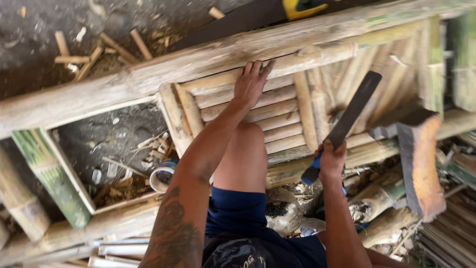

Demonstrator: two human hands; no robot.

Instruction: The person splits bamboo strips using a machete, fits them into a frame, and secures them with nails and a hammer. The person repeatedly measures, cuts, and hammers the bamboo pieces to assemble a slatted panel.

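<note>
My left hand lies flat, fingers spread, on the bamboo slats of a bamboo frame, just below its long top pole. A large knife with a dark blade and a blue handle is gripped by my right hand, the blade raised and tilted up to the right over the slats. My knee rests against the slats between the two arms.
A wooden block stands on end at the right, against the frame. A small round tin sits by my knee. Bamboo offcuts litter the dark ground beyond the pole. Cut bamboo poles pile up at lower right.
</note>
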